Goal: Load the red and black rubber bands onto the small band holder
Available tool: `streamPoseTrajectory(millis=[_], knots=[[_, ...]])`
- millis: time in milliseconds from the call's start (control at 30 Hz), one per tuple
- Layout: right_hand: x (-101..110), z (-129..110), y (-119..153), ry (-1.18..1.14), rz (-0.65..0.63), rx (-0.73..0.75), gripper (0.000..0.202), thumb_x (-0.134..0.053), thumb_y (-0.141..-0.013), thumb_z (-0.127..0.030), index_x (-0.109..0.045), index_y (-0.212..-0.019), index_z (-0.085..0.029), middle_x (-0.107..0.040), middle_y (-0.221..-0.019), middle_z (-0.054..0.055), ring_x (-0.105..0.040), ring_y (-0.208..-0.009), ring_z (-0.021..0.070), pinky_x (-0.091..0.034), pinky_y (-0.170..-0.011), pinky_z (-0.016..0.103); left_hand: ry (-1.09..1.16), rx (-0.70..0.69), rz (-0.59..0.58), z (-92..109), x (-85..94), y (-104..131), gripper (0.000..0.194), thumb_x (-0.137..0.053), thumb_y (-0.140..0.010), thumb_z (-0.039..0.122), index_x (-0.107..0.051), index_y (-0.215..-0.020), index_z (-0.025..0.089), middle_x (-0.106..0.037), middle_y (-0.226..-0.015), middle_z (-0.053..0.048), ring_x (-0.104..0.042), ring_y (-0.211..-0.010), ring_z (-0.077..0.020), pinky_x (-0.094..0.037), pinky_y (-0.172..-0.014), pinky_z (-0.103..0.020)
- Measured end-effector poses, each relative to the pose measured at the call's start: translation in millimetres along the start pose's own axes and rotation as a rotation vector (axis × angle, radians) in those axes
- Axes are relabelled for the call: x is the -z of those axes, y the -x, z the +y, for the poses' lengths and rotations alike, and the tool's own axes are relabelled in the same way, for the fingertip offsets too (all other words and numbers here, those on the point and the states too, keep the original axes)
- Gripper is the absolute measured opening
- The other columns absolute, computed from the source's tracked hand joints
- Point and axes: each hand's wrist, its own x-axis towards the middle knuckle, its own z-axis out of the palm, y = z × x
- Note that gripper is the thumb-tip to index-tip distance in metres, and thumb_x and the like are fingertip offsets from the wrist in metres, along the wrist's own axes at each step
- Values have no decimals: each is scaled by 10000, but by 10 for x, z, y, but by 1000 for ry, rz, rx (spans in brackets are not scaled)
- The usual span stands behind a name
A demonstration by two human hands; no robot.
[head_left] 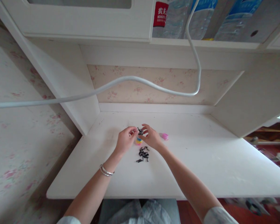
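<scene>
We are working with a small black clip [140, 131], held up between our two hands just above the white worktop [200, 161]. It looks as though we are at the stage of handling one clip at a time, taken from the loose pile of black clips [143, 154] lying near us, just below the hands. The next move seems to call for a fine, steady fingertip grip, since the piece is tiny and easily dropped.

Our left hand [125, 140] has its fingers drawn together, thumb and forefinger pinching at the clip from the left. Our right hand [152, 137] meets it from the right, fingertips also pinched on the clip.

A small yellow and pink thing [138, 142] sits on the worktop under the hands, and a pink thing [164, 136] lies just beside the right hand.
</scene>
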Motion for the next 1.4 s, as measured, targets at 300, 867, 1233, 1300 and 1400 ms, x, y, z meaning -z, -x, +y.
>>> streamPoseTrajectory(millis=[300, 867, 1233, 1300, 1400], knots=[[-27, -13, 65, -30, -3, 21, 611, -698, -701, -261, -456, -1261, -265, -626, -1055, 28, -603, -799, 131, -493, -675, 269, -205, -113, -14, -93, -268, -238, 148, -599, -834, 237, -660, -967, 216, -714, -906, -20, -654, -819, -161, -518, -783, -293], [13, 554, 610, -82, 23, -126, 595, -716, -707, -323, -506, -1258, -245, -567, -1131, 65, -578, -866, 156, -503, -695, 278, -176, -283, -130, -125, -142, -126, 218, -540, -879, 268, -623, -1074, 215, -680, -1080, -28, -634, -992, -152, -502, -922, -299], [-165, 652, 788, 322, -26, -53, 198, -529, -890, -282, -725, -921, -280, -633, -977, 41, -536, -915, 194, -421, -857, 336, -406, -477, -273, -40, -54, -62, 289, -437, -908, 121, -565, -1142, 232, -620, -1132, -48, -601, -1012, -155, -494, -896, -295], [-176, 610, 788, 358, -11, -42, 205, -515, -905, -280, -720, -920, -274, -642, -973, 42, -535, -927, 200, -411, -843, 339, -412, -480, -302, -32, -47, -43, 337, -423, -894, 81, -550, -1168, 231, -604, -1153, -55, -589, -1036, -156, -484, -923, -305], [-164, 583, 813, 394, -7, -35, 224, -482, -929, -280, -704, -947, -254, -645, -984, 53, -535, -954, 209, -398, -824, 339, -339, -441, -306, -39, -46, -40, 360, -398, -894, 74, -533, -1190, 226, -579, -1181, -62, -570, -1075, -151, -482, -939, -299]])
